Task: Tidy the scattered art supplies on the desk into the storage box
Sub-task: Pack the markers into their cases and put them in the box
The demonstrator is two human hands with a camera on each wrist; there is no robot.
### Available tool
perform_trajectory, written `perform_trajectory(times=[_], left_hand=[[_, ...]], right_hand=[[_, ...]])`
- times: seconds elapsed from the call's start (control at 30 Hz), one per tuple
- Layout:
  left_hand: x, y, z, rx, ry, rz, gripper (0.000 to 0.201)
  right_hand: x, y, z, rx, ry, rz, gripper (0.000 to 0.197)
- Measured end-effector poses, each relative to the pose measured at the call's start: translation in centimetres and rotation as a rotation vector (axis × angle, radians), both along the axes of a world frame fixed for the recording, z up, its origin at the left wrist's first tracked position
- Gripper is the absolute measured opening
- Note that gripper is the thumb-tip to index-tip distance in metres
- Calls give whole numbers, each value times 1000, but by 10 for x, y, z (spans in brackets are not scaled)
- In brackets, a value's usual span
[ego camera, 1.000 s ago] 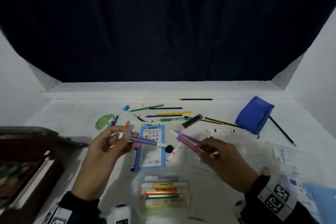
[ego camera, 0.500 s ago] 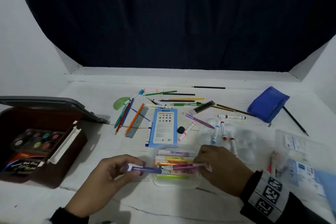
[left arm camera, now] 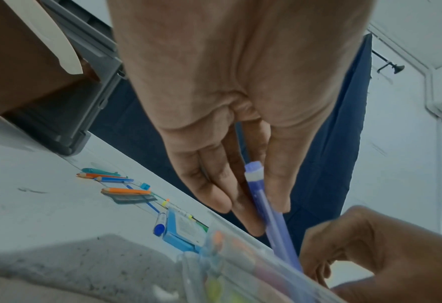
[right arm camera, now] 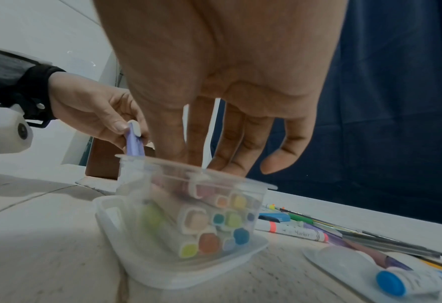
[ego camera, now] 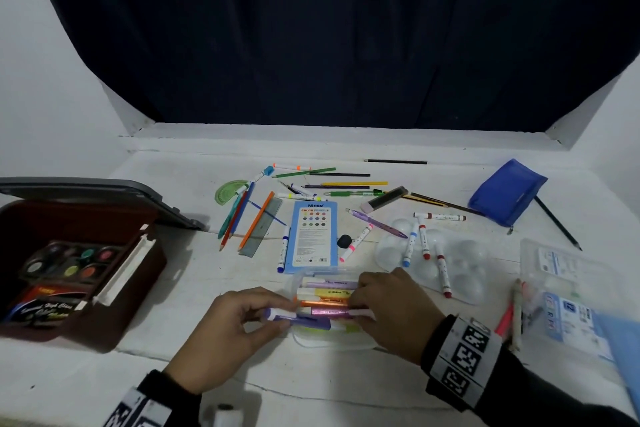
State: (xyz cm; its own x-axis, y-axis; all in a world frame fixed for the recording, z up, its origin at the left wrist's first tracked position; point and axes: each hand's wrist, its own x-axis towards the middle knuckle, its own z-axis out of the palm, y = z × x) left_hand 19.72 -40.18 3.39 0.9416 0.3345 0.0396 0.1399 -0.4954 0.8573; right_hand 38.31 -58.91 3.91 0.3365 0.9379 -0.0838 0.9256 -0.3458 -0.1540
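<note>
A clear plastic case (ego camera: 332, 343) holding several pastel highlighters lies near the desk's front edge. My left hand (ego camera: 287, 315) pinches a purple highlighter (ego camera: 304, 320) at the case's left end; the same purple highlighter (left arm camera: 266, 207) runs between thumb and fingers in the left wrist view. My right hand (ego camera: 360, 308) reaches into the case from the right, fingertips on a pink highlighter (ego camera: 329, 312) lying across the top row. In the right wrist view its fingers point down into the case (right arm camera: 188, 215). The brown storage box (ego camera: 135, 315) stands open at the left with a paint set inside.
Coloured pencils, markers, a ruler and a green protractor (ego camera: 227, 192) are scattered mid-desk around a blue pencil pack (ego camera: 313, 236). A clear palette tray (ego camera: 460, 274) with markers lies to the right. A blue pouch (ego camera: 507, 191) and clear packets (ego camera: 568, 270) sit further right.
Both hands have come down and toward me, from above the mid-desk clutter to the clear case. The purple and pink highlighters now lie at the case's top row.
</note>
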Motion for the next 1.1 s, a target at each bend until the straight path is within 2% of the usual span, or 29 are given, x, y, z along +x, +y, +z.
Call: perform_trajectory(times=[0.27,0.47,0.57,0.83,0.93,1.1], left_hand=[[10,-15,-8,26,-36,-5,25],[22,-19,-18,318,-69,-61,24],[27,-18,-19,393,-91,-62,25],[48,-18,-2,626,138,-203,17],[52,-17,2,722,155,-248,13],[48,-14,1,743,110,-225,11]], right_hand=[[5,-5,0,23,75,-23,31],[4,-8,-3,55,124,-59,30],[3,-7,-4,50,113,-67,29],[2,-3,-5,36,115,-86,30],[2,-2,-5,32,91,-81,30],[3,-1,-2,24,88,-80,31]])
